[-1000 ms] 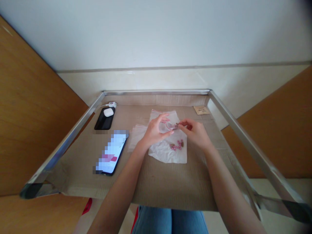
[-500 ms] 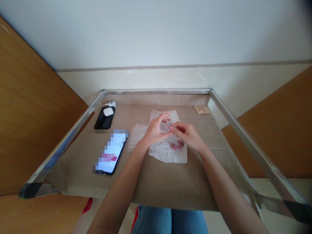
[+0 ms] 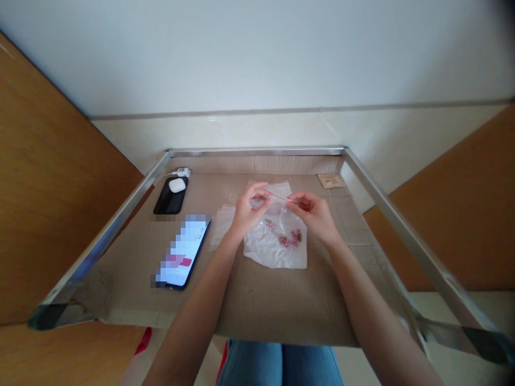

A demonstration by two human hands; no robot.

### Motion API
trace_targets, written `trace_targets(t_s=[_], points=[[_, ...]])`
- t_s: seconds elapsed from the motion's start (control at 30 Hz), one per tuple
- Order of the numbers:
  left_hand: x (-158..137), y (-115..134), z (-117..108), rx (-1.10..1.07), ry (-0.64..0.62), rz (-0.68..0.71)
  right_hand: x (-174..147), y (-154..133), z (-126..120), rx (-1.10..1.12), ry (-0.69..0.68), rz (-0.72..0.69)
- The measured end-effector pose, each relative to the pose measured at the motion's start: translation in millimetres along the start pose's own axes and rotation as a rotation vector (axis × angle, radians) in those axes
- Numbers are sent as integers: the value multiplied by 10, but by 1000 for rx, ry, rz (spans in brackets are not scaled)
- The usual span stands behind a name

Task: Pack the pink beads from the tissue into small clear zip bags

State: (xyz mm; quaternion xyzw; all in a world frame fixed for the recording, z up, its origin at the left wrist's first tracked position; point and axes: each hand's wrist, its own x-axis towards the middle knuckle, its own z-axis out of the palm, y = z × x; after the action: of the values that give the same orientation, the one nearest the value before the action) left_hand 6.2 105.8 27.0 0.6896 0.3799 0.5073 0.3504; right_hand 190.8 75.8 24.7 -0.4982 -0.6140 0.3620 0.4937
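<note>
My left hand (image 3: 250, 210) and my right hand (image 3: 313, 213) pinch opposite ends of the top edge of a small clear zip bag (image 3: 278, 209). The bag's reddish zip line is stretched between my fingers, and the bag hangs below it. Small pink pieces (image 3: 269, 224), like beads, show near its lower left; I cannot tell whether they are inside it. Under the bag lies a crumpled white sheet (image 3: 265, 253). A cluster of pink and brownish beads (image 3: 290, 238) rests on that sheet, close to my right hand.
Flat zip bags (image 3: 222, 225) lie left of the sheet. Farther left are a lit phone (image 3: 189, 252), a black phone-like slab (image 3: 169, 199) with a white case (image 3: 177, 185) on it, and a charger plug (image 3: 184, 172). A brown card (image 3: 331, 180) lies back right. Metal rails (image 3: 257, 152) edge the cardboard surface.
My hands have moved apart, and the bag's top edge is pulled straight between them. My left fingers have closed from a wide curve into a pinch. More pink pieces show below.
</note>
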Motion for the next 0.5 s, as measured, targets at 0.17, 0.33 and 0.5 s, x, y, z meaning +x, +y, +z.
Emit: trace_targets(t_s=[0.17, 0.33, 0.5], points=[[27, -32, 2, -79, 70, -56, 0, -16, 8, 3, -27, -22], [36, -69, 15, -136, 65, -93, -5, -57, 25, -16, 2, -58], [42, -62, 21, -130, 67, -67, -6, -38, 35, -108, 50, -64]])
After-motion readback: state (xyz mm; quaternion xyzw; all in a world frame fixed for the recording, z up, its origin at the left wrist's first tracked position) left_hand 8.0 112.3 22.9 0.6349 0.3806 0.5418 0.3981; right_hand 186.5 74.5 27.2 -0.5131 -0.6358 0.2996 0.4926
